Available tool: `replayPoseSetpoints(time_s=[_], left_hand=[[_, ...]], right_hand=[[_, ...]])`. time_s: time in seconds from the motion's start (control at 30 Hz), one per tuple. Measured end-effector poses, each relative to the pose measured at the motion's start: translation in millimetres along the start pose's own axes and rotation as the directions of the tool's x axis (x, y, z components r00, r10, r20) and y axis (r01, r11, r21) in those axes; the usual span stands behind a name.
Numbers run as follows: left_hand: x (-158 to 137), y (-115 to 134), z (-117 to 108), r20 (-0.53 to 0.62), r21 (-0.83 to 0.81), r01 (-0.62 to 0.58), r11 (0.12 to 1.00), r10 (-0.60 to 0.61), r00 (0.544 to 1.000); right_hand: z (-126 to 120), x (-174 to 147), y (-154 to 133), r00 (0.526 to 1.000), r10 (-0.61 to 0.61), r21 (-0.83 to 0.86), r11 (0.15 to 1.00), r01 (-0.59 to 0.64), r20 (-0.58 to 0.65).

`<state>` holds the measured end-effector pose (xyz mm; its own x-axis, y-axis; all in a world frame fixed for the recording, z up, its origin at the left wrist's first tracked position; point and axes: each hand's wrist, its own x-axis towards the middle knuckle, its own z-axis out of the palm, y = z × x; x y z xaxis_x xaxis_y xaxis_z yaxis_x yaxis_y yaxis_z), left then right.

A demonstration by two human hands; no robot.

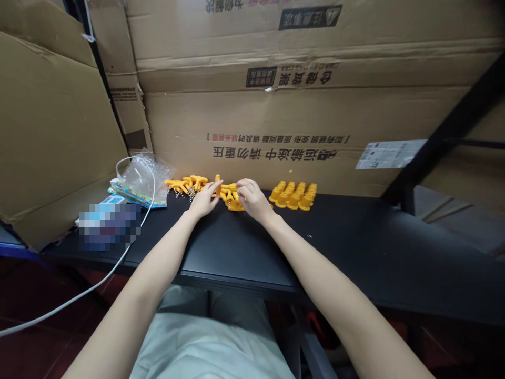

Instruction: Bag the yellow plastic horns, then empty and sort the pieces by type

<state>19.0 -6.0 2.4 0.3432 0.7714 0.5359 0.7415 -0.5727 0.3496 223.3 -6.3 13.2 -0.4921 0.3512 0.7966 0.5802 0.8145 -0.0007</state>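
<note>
My left hand [204, 201] is closed on an upright yellow plastic piece [218, 183], with thumb and fingers at its sides. Just right of it, my right hand [254, 199] has its fingers curled together in a pinch; what lies between the fingertips is too small to make out. Under and between both hands lies a loose heap of yellow plastic parts [235, 205]. To the left is a pile of yellow pieces with small metal chains [196, 181]. Several yellow pieces with round bases [292, 199] stand in rows right of my right hand.
The black tabletop [236, 247] backs onto a tall cardboard sheet [252, 116]. At left are a clear plastic bag [140, 176], a blurred-out item [109, 226] and a white cable [114, 268] crossing the table edge. A black metal post [442, 131] slants at right.
</note>
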Motion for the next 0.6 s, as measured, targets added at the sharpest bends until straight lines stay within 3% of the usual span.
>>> replayPoseSetpoints(time_s=[0.13,0.27,0.47,0.6], left_hand=[[3,-4,-4,-0.09,0.022,0.078,0.997,-0.076,0.993],[4,5,-10,-0.178,0.094,0.13,0.987,-0.112,0.978],[2,23,-12,-0.169,0.125,0.101,0.987,-0.079,0.982],[1,27,-13,-0.159,0.125,0.11,0.986,-0.09,0.983]], right_hand=[[2,-3,-1,0.999,0.015,-0.019,1.0,-0.014,0.043],[5,-7,-2,0.979,0.142,-0.085,0.988,-0.131,0.145],[8,-4,-10,0.939,0.188,-0.123,0.98,-0.159,0.287],[2,0,-13,0.948,0.197,-0.19,0.97,-0.152,0.251]])
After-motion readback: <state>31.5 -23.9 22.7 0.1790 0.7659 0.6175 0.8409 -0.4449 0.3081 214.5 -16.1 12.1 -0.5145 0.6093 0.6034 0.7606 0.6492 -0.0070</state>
